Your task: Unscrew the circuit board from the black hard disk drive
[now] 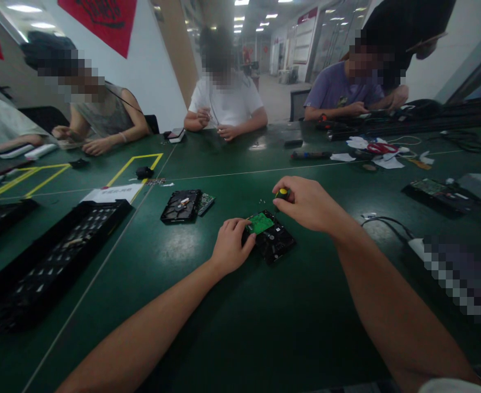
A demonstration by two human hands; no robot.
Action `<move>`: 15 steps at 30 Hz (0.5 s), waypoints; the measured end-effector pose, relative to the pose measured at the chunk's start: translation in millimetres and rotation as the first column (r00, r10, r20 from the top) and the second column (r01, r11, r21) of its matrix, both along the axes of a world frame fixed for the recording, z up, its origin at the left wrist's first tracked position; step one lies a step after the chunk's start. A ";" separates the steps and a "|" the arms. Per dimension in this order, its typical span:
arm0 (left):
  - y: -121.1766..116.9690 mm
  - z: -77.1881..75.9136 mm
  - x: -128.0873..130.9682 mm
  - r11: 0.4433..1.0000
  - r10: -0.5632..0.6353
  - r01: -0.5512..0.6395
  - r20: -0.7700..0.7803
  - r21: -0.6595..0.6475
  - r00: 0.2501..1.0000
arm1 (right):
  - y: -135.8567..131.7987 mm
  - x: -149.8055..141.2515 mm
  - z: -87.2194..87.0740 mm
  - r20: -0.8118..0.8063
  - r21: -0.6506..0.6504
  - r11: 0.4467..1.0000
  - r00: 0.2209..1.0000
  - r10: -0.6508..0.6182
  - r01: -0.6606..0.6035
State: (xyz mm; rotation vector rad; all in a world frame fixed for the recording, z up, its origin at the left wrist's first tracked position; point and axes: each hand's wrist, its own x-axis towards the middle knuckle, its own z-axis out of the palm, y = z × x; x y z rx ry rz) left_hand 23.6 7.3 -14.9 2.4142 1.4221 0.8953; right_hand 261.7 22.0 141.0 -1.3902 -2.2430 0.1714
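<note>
A black hard drive (pixel 276 244) with a green circuit board (pixel 262 222) lies on the dark green table in front of me. My left hand (pixel 233 244) rests against its left side, fingers closed on the edge by the board. In my right hand (pixel 304 202) is a screwdriver (pixel 282 194) with a yellow and dark handle, held upright over the drive's far right part. Its tip is too small to make out. A few tiny screws (pixel 262 201) lie just beyond the drive. To the left are another black hard drive (pixel 180 207) and a loose circuit board (pixel 206 204).
A long black tray (pixel 52 256) with small parts stands at the left, a paper label (pixel 113 193) behind it. Another drive (pixel 437 195) and a cable (pixel 388 219) are at the right. A dark cylindrical tool (pixel 311 155) lies farther back. Several people sit across the table (pixel 240 338).
</note>
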 end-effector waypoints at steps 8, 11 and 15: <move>-0.2 0.1 -1.3 1.000 -0.002 0.002 0.007 -0.005 1.000 | -5.5 -1.8 5.4 -0.146 0.012 0.993 0.983 -0.112 0.115; -0.7 0.8 -1.0 1.000 0.006 -0.006 0.009 -0.015 1.000 | -3.6 0.1 4.8 -0.203 0.018 0.988 0.968 -0.148 0.155; -0.6 -0.3 -0.3 1.000 0.003 -0.003 0.029 -0.017 1.000 | -2.1 3.5 5.5 -0.197 0.043 0.988 0.971 -0.135 0.146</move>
